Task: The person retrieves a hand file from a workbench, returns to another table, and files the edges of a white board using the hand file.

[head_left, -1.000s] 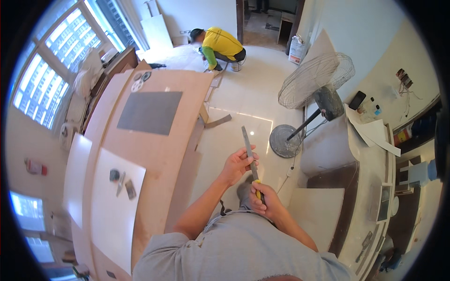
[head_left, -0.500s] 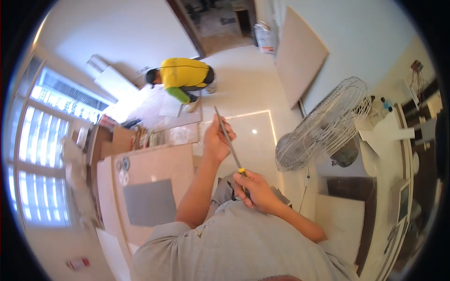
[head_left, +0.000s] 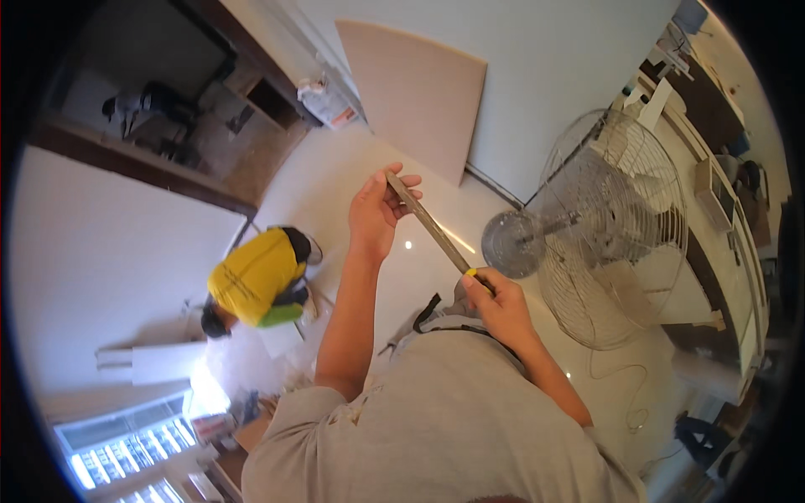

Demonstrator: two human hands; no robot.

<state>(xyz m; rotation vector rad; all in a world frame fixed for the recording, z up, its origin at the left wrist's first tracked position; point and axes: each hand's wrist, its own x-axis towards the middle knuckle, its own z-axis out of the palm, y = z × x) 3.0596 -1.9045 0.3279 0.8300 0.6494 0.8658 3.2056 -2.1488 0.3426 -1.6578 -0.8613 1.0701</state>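
Observation:
I hold a long flat metal file [head_left: 429, 225] with a yellow-tipped handle in front of my chest. My left hand [head_left: 375, 211] pinches its far end with fingers curled over the blade. My right hand [head_left: 496, 303] grips the handle end, close to my grey shirt. The tool slants from upper left to lower right between the two hands, above a glossy white tiled floor [head_left: 335, 193].
A big standing fan [head_left: 604, 226] is to the right, beside a long workbench [head_left: 713, 210]. A beige board [head_left: 415, 92] leans on the white wall. A person in a yellow shirt [head_left: 256, 277] crouches on the floor at left. A doorway [head_left: 201, 92] opens at upper left.
My head has turned, so the view has swung: the worktable with grey sheet left the picture, the fan and the leaning board grew nearer. Both hands kept hold of the file, raised higher.

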